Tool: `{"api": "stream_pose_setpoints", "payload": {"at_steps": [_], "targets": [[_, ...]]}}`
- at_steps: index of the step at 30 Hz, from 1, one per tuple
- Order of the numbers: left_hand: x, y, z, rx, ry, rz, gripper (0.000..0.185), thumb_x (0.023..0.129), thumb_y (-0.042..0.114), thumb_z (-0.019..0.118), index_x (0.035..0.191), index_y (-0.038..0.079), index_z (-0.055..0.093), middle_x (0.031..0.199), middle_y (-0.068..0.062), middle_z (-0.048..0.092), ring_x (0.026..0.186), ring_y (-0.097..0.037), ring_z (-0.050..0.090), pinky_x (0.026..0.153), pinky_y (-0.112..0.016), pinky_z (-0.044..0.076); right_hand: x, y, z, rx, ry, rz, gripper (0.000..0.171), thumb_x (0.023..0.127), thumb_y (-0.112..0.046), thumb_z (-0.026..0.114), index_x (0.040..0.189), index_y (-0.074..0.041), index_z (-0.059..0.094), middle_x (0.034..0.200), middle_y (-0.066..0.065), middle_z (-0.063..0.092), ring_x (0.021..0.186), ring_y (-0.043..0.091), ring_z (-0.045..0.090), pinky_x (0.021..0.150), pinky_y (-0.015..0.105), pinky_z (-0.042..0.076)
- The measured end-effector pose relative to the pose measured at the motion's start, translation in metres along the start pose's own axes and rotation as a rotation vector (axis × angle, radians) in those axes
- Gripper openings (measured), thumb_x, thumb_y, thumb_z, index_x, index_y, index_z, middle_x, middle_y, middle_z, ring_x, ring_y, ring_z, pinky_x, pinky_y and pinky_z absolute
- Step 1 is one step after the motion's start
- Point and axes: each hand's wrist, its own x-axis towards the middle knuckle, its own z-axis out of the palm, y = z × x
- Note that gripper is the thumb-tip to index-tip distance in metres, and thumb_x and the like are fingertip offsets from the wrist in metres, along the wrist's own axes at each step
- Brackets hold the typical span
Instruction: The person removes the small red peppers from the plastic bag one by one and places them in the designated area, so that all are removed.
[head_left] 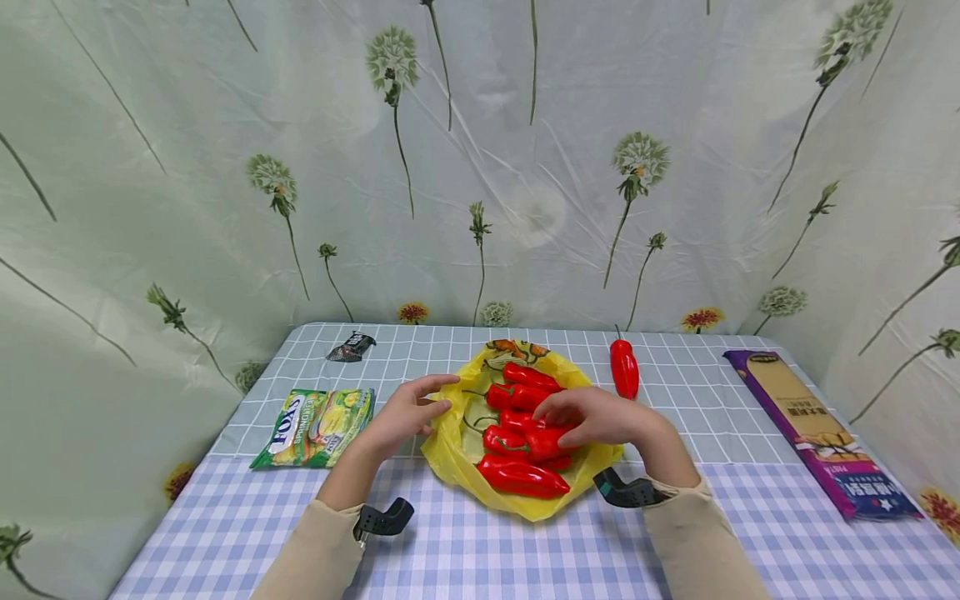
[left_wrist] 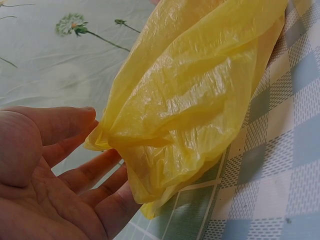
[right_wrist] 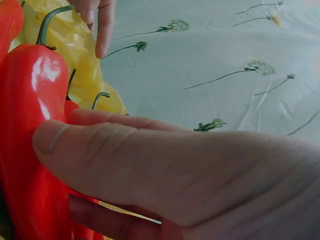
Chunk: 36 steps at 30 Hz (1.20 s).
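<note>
Several red peppers (head_left: 522, 421) lie heaped on an opened yellow plastic bag (head_left: 450, 454) near the middle of the checked surface (head_left: 465, 550), most with their long axes running roughly left to right across the person's view, green stems toward the left. The right hand (head_left: 596, 417) rests directly on top of the pile, its fingers (right_wrist: 100, 155) curled over one pepper (right_wrist: 30, 130) and closing round it, so this hand is plainly the nearer to the fruit. The left hand (head_left: 408, 412) sits at the bag's left edge, fingers (left_wrist: 70, 125) relaxed and fairly straight, touching the bunched plastic rather than gripping it. One more pepper (head_left: 624, 367) lies apart on the surface, beyond and to the right of the bag, its long axis pointing away from the person.
</note>
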Motion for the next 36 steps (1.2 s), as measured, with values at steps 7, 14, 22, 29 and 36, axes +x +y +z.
{"api": "stream_pose_setpoints", "payload": {"at_steps": [7, 14, 22, 29, 36], "targets": [[-0.0001, 0.0003, 0.0002, 0.003, 0.002, -0.007, 0.042, 0.098, 0.015, 0.061, 0.139, 0.021, 0.058, 0.148, -0.011, 0.051, 0.103, -0.020, 0.060, 0.066, -0.027, 0.051, 0.0009, 0.0013, 0.0021, -0.018, -0.027, -0.012, 0.034, 0.085, -0.009, 0.077, 0.116, -0.021, 0.071, 0.112, -0.002, 0.069, 0.106, 0.019, 0.061, 0.087, 0.034, 0.057], [-0.0004, 0.0002, -0.0001, -0.003, -0.005, 0.005, 0.042, 0.098, 0.014, 0.061, 0.140, 0.018, 0.058, 0.148, -0.012, 0.051, 0.102, -0.020, 0.060, 0.064, -0.027, 0.050, 0.0012, 0.0021, 0.0028, -0.026, -0.047, -0.010, 0.035, 0.084, -0.008, 0.077, 0.115, -0.023, 0.072, 0.113, -0.002, 0.067, 0.107, 0.019, 0.059, 0.087, 0.035, 0.057], [-0.0002, 0.0011, -0.0001, -0.004, -0.005, -0.004, 0.042, 0.099, 0.014, 0.060, 0.140, 0.018, 0.057, 0.149, -0.012, 0.051, 0.104, -0.021, 0.059, 0.064, -0.026, 0.050, 0.0032, 0.0034, 0.0032, -0.072, -0.048, -0.022, 0.033, 0.083, -0.010, 0.079, 0.114, -0.021, 0.073, 0.111, -0.003, 0.064, 0.105, 0.018, 0.057, 0.086, 0.033, 0.056], [0.0004, -0.0007, -0.0005, -0.014, -0.016, 0.001, 0.042, 0.099, 0.012, 0.060, 0.140, 0.018, 0.057, 0.149, -0.013, 0.051, 0.100, -0.020, 0.060, 0.063, -0.026, 0.049, 0.0047, 0.0026, 0.0048, -0.084, -0.042, -0.017, 0.029, 0.082, -0.012, 0.080, 0.109, -0.021, 0.073, 0.106, -0.004, 0.062, 0.102, 0.019, 0.056, 0.081, 0.028, 0.055], [0.0002, -0.0007, -0.0003, -0.011, -0.015, 0.002, 0.042, 0.099, 0.013, 0.060, 0.140, 0.018, 0.058, 0.149, -0.013, 0.050, 0.100, -0.020, 0.060, 0.063, -0.026, 0.050, 0.0075, 0.0010, 0.0062, -0.066, -0.017, -0.011, 0.028, 0.081, -0.011, 0.081, 0.104, -0.021, 0.069, 0.104, -0.003, 0.061, 0.098, 0.018, 0.055, 0.080, 0.027, 0.055]]}}
